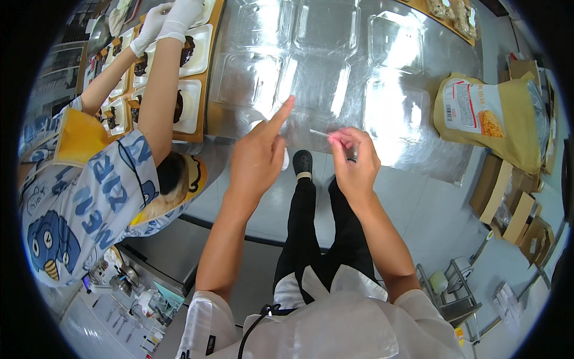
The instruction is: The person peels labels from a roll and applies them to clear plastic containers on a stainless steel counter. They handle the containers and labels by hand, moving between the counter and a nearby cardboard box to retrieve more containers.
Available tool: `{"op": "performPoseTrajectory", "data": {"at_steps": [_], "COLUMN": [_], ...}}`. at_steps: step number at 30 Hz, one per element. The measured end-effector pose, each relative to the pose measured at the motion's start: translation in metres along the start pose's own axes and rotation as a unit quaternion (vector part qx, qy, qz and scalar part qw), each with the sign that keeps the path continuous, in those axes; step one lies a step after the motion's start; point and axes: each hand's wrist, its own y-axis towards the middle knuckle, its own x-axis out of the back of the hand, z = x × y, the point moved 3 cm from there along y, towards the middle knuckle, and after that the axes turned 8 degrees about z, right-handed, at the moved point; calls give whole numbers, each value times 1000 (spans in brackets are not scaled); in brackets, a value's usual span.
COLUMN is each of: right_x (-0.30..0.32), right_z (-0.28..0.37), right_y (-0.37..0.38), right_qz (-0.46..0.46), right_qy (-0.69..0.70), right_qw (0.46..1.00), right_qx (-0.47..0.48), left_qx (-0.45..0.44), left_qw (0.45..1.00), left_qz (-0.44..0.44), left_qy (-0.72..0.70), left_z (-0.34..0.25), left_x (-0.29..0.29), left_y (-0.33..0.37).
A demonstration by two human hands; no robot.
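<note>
We see left hand [258,152] bare, nothing held, index finger stretched toward clear trays [287,81] on steel counter [442,54], other fingers curled. Thin white strip [318,133] just right of left hand, between both hands, over near counter edge. Right hand [354,160] nearer: thumb and forefinger pinch strip's right end. Strip's long axis near level; free end points left, slightly away from us.

Clear plastic lids [326,27] on silver table [442,48]; mustard-yellow bag [514,134]; black trousers [314,233].
</note>
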Motion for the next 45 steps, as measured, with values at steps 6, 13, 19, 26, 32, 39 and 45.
{"op": "performPoseTrajectory", "data": {"at_steps": [6, 13, 19, 26, 32, 39, 45], "right_x": [-29, -40, -54, -56, -40, -19, -6], "right_z": [-32, -44, -20, -26, -24, 45, 64], "right_y": [-2, -8, -25, -23, -36, -23, -8], "right_qz": [-46, -110, -84, -109, -51, 119, 120], "right_qy": [-21, -20, 51, -29, 91, 291, 273], "right_qw": [999, 990, 983, 992, 982, 926, 922], "right_qx": [12, -82, -154, -61, -157, -210, -248], "left_qx": [-6, -71, -95, -61, -23, 138, 154], "left_qw": [994, 986, 986, 986, 990, 900, 891], "left_qz": [88, 84, 70, 120, 115, 142, 143], "left_qy": [65, 125, 121, 97, -75, -387, -402], "left_z": [9, 23, 27, 24, 17, 16, 16], "left_x": [-18, -33, -42, -41, -25, -9, -5], "left_y": [28, 39, 42, 46, 44, 34, 28]}}
